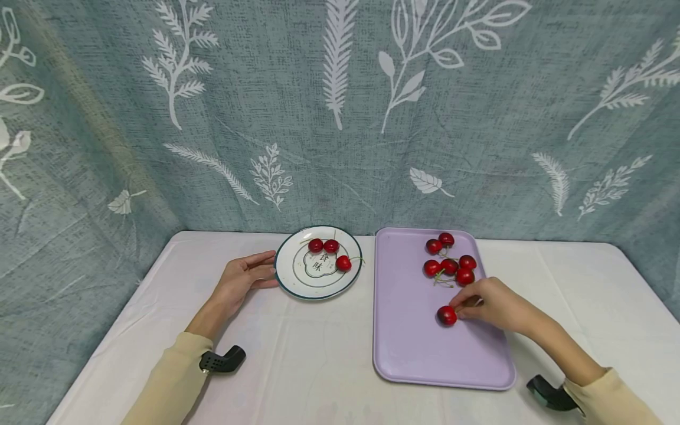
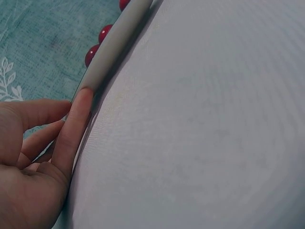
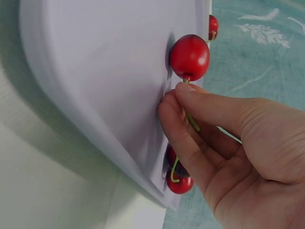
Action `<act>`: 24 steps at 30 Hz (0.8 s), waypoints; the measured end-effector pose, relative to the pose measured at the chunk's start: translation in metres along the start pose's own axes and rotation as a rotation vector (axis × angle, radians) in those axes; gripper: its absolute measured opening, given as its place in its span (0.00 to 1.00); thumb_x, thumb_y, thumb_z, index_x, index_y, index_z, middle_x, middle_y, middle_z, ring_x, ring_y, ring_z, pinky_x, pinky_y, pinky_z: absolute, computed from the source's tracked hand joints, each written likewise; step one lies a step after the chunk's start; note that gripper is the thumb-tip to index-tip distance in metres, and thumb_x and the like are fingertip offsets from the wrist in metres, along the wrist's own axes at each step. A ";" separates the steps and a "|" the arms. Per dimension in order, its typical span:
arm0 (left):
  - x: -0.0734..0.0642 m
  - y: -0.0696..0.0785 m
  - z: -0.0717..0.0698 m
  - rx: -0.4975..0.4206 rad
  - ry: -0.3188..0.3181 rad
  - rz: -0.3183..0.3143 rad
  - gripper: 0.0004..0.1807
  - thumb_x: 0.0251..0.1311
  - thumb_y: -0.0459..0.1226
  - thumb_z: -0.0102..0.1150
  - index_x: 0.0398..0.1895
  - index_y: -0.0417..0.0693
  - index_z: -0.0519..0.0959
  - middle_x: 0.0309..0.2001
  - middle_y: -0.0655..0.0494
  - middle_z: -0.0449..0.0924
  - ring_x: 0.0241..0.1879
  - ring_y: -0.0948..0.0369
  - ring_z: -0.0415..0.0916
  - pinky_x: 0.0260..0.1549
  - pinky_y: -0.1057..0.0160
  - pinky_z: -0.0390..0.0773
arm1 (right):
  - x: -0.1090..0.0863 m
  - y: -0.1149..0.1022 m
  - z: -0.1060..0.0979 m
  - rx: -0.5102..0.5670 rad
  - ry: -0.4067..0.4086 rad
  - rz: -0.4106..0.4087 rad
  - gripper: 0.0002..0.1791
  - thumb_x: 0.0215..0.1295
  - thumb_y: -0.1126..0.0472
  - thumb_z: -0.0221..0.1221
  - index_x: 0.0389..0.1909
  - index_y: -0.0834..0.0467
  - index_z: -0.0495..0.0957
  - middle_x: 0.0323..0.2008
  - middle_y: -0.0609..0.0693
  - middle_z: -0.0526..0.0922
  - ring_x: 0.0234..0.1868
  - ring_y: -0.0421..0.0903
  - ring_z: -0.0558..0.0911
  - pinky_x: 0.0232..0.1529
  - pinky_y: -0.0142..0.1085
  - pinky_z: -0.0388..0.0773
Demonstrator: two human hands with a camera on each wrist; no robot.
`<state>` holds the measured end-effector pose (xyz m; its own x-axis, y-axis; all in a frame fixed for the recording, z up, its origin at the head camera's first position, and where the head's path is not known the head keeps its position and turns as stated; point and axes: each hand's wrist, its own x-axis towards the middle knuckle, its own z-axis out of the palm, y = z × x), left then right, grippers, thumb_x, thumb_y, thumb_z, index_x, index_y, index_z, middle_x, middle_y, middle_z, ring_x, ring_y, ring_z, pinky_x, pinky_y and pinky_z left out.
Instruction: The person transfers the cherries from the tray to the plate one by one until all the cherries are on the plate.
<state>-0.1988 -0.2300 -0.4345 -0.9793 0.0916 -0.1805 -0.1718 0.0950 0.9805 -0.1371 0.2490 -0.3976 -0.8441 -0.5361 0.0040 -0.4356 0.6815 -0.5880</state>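
My right hand [image 1: 494, 304] pinches the green stem of a red cherry [image 1: 447, 315] between thumb and fingertips, low over the purple tray [image 1: 409, 342]. The right wrist view shows this cherry [image 3: 189, 57] with its stem [image 3: 192, 121] running between the fingers. On the left, my left hand [image 1: 241, 280] touches the rim of a round white plate [image 1: 292, 277] with fairly straight fingers. Seen from the left wrist, those fingers [image 2: 78, 119] lie against the plate's side [image 2: 119, 43]. Three cherries [image 1: 331, 246] with stems lie on the plate.
Several more cherries [image 1: 448, 267] cluster at the tray's far right, just beyond my right hand. Both plate and tray rest on a white-covered table [image 1: 319, 354]. A blue-green leaf-patterned curtain [image 1: 297, 106] hangs behind and at the sides.
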 end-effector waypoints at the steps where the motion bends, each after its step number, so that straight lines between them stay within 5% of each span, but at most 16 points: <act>1: 0.000 0.000 0.000 -0.001 0.001 -0.001 0.30 0.65 0.25 0.52 0.71 0.32 0.62 0.67 0.32 0.64 0.42 0.64 0.83 0.46 0.62 0.86 | -0.001 0.000 0.000 0.003 0.000 -0.002 0.06 0.55 0.67 0.69 0.35 0.59 0.88 0.32 0.44 0.87 0.33 0.35 0.81 0.32 0.28 0.83; 10: 0.000 0.001 -0.001 0.000 -0.002 -0.002 0.29 0.65 0.25 0.51 0.70 0.31 0.62 0.67 0.32 0.64 0.41 0.65 0.83 0.45 0.62 0.86 | -0.003 0.000 -0.004 0.031 -0.003 0.035 0.05 0.56 0.67 0.68 0.34 0.59 0.88 0.32 0.45 0.87 0.33 0.34 0.82 0.32 0.27 0.83; 24: 0.001 0.001 0.001 -0.007 -0.001 -0.006 0.29 0.66 0.25 0.52 0.70 0.32 0.62 0.67 0.32 0.64 0.42 0.64 0.82 0.45 0.62 0.86 | 0.008 -0.021 -0.004 -0.086 0.021 0.124 0.03 0.49 0.65 0.73 0.25 0.56 0.88 0.25 0.43 0.86 0.31 0.39 0.78 0.27 0.29 0.79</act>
<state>-0.1996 -0.2293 -0.4338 -0.9781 0.0919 -0.1867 -0.1787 0.0884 0.9799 -0.1361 0.2325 -0.3822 -0.8990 -0.4355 -0.0470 -0.3523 0.7827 -0.5131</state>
